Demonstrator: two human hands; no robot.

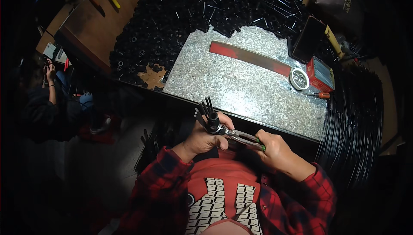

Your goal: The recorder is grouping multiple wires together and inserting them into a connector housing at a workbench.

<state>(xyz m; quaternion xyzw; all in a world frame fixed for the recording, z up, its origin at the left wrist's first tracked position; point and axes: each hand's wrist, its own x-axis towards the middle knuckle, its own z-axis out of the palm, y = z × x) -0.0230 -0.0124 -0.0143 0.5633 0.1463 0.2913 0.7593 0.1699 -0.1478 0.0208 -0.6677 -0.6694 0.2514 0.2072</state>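
Note:
Just in front of the bench edge, my left hand (205,139) is closed round a bundle of thin black rods (209,105) with a round black collar (213,118) among them. The rods' ends stick up above my fingers. My right hand (277,149) grips the pliers (246,138) by their green-tipped handles. Their metal jaws point left and meet the bundle beside the collar, at my left fingers. Whether the jaws bite on anything, I cannot tell.
A speckled slab (206,75) carries a red-and-brown flat bar (249,58), a white bowl (299,78), a phone (308,39), a red box (320,75) and an orange-handled screwdriver (322,95). Black parts (167,24) heap behind; long rods (355,123) hang right. Another person (47,101) sits left.

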